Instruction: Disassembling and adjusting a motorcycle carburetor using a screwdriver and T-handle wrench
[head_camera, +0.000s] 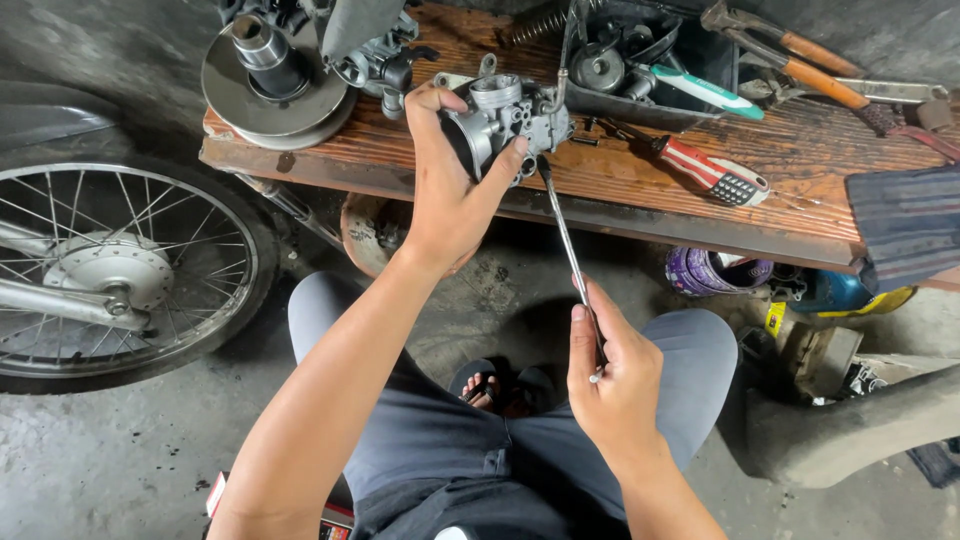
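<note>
Gripping the carburetor (500, 122) in your left hand (450, 190), you have thumb and fingers wrapped around its round mouth, holding it just above the near edge of the wooden bench (800, 160). Your right hand (612, 385) is closed narrowly around the lower end of a long thin metal rod (568, 250), likely a screwdriver shaft, whose tip meets the underside of the carburetor.

Beyond the carburetor on the bench sits a black tray (650, 95) crowded with small parts and a teal-handled tool (708, 92). To the right of the carburetor lies a red-and-white-handled screwdriver (710, 172), and further right, orange-handled pliers (800, 62). To its left rests a round clutch pulley (270, 85). Below and left of the bench, a spoked wheel (115, 270) stands on the concrete floor, and a purple tin (712, 270) sits under the bench on the right.

As a judgement: the rod is long and you hold it far from its tip, so a small wobble could make the tip slip off whatever it engages and chew up a soft brass screw head. The carburetor hangs unsupported in one hand at the bench edge; a hard push could twist it loose and drop it to the floor, or shed a small part there.
</note>
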